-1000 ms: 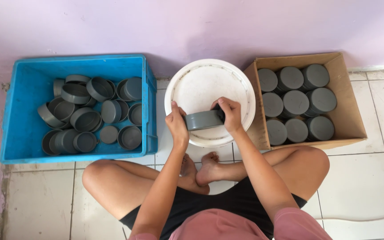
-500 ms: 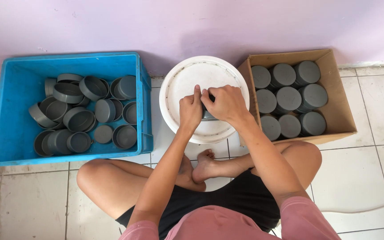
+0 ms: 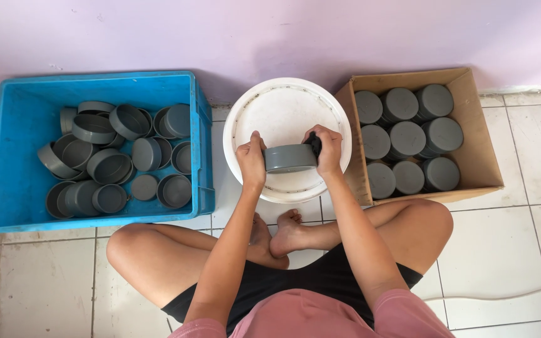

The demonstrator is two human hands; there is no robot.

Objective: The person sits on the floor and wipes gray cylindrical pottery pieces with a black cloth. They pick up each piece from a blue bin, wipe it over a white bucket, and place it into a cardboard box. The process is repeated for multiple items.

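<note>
Nearest the camera: pink shorts, crossed bare legs (image 3: 158, 256) on the tiled floor (image 3: 508, 263), feet tucked just under the near rim of the white bucket lid (image 3: 286, 109), which serves as landmark.

Step in hand, as a judgement: the person works on one grey round cap (image 3: 290, 158), held between both hands just above the near half of the lid; it looks like a press, wipe or fitting step partway through handling that piece. The next move likely calls for a firm two-sided hold and a controlled turn or push so the cap does not slip, but which way it should go cannot be told.

Left hand (image 3: 252, 156): fingers curled together around the cap's left end, thumb on top. Right hand (image 3: 325, 147): fingers pressed together over the cap's right end, seeming to pinch a small dark thing (image 3: 314, 145) against it; what that thing is cannot be told.

The cap: short grey plastic cylinder, matte, seen side-on, smooth wall, axis roughly level, not resting on the lid as far as can be seen.

Left of the lid, touching or just beside it: blue crate (image 3: 7, 163) with loose grey caps (image 3: 108, 163) heaped at all angles, many open side up. Right of the lid: cardboard box (image 3: 477, 150) with grey caps (image 3: 407, 138) stacked in neat rows, closed face up. Beyond the lid: pale lilac wall (image 3: 270, 31).
</note>
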